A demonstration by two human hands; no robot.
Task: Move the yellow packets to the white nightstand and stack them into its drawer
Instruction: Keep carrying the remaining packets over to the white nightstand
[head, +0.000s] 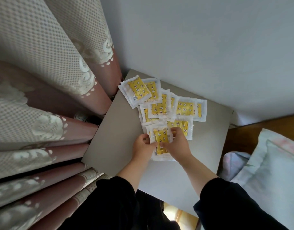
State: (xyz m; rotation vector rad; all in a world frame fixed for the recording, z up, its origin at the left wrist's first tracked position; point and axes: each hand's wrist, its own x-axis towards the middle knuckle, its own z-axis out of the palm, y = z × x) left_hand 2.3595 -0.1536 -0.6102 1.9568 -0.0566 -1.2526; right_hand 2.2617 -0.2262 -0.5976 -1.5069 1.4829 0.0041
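Note:
Several yellow packets in clear-white wrappers lie scattered on the white nightstand top, spreading from the far left corner packet to the right packet. At the near end of the pile both hands hold a small stack of packets. My left hand grips the stack's left edge. My right hand grips its right edge, fingers curled over the top. No drawer is visible from this angle.
A patterned curtain hangs close along the nightstand's left side. A grey wall stands behind it. To the right are a wooden bed edge and a pale pillow.

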